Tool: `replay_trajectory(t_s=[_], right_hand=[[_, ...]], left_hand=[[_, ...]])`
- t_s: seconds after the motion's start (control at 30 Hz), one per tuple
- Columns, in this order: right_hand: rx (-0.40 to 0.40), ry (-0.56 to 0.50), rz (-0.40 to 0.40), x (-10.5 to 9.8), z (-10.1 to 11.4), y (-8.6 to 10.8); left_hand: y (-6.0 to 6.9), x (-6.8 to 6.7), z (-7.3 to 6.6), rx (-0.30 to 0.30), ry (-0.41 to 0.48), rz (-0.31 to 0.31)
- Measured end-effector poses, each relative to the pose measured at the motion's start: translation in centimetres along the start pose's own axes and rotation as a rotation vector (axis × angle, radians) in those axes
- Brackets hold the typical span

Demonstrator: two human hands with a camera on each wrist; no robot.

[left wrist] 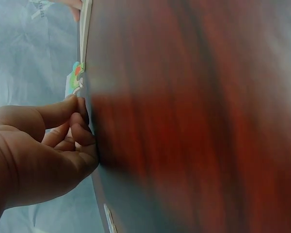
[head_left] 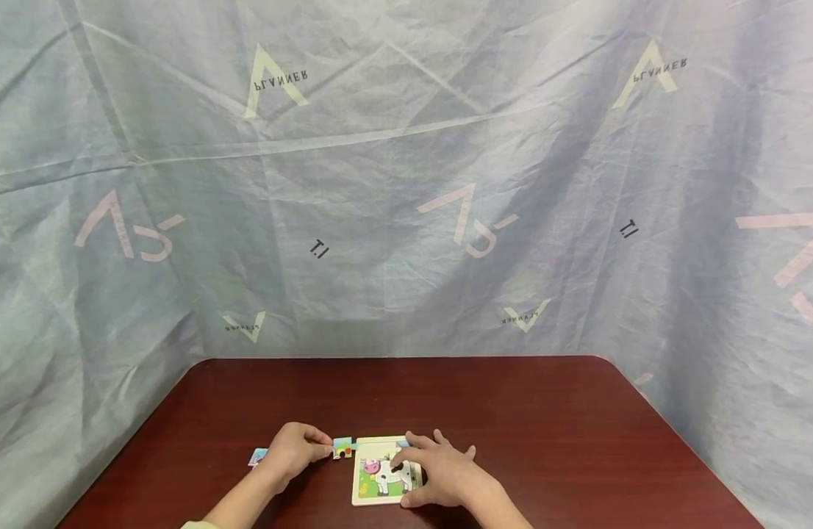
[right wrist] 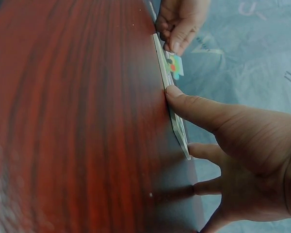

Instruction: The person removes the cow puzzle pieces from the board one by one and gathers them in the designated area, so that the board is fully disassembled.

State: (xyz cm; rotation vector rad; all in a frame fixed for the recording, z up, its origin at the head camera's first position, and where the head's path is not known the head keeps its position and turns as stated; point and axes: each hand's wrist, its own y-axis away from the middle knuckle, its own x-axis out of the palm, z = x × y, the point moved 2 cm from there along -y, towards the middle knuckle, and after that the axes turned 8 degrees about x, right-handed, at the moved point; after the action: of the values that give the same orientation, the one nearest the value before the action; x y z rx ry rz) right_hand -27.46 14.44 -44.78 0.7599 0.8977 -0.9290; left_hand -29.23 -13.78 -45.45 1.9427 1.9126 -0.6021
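Observation:
My left hand [head_left: 292, 452] pinches a small jigsaw piece [head_left: 342, 447] between thumb and fingertips, just left of a puzzle board. Blue, green, yellow and red show on the piece, and its right side is near the board's upper left corner. The puzzle board [head_left: 373, 498] has a pale frame and a cow picture, with a plain pale strip along its top. Spread across the board's right side, my right hand [head_left: 446, 470] touches it, the thumb at the near edge. In the right wrist view, that thumb [right wrist: 194, 104] lies against the board's edge and the other fingers stretch out.
Another jigsaw piece [head_left: 257, 456] lies on the table left of my left hand, partly covered by it. The dark red wooden table [head_left: 512, 404] has rounded far corners. A grey printed cloth [head_left: 380, 220] hangs behind it and at both sides.

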Motion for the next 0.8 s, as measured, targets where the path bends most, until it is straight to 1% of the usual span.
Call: replay_trajectory(t_s=[0.13,0.3,0.4,0.53,0.67,0.8], right_hand=[[-0.008,0.014,-0.019,-0.2,0.2,0.2],[0.001,0.006,-0.022,-0.3,0.0,0.2],[-0.002,0.019,-0.013,-0.2,-0.3,0.1],[-0.004,0.021,-0.008,-0.2,-0.3,0.1],[0.011,0.014,-0.007,-0.3,0.0,0.2],[0.018,0.015,-0.007,-0.3,0.1,0.1]], left_hand=[[0.2,-0.9,0.4,0.011,-0.042,-0.017],[0.3,-2.0,0.8,0.006,-0.078,-0.022],[0.4,-2.5,0.9,0.015,-0.089,-0.023],[0.6,-3.1,1.3,0.035,-0.112,-0.046],[0.8,-3.7,1.6,0.036,-0.132,-0.07],[0.9,-4.3,2.0,0.04,-0.155,-0.076]])
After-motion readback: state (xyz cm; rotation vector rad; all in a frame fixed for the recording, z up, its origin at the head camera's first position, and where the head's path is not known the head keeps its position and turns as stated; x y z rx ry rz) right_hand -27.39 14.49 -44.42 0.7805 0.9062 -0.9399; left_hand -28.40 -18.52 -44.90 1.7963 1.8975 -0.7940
